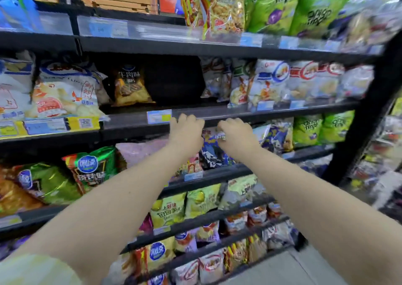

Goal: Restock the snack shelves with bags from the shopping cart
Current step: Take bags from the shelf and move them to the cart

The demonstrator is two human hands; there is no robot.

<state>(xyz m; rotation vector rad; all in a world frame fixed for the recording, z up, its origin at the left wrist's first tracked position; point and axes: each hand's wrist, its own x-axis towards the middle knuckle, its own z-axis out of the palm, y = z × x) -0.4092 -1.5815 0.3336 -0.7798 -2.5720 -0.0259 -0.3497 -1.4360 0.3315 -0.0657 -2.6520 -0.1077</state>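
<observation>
Head view: curls fingers of left hand (187, 130) and right hand (235, 135), tips hidden; cannot tell whether pinching. Shows bag (212, 152) between both sets of fingers, rail (130, 122) just above.

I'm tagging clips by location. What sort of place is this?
Most likely a supermarket or convenience-store snack aisle: tiered black shelves packed with snack bags, with price labels along the shelf edges.
</observation>
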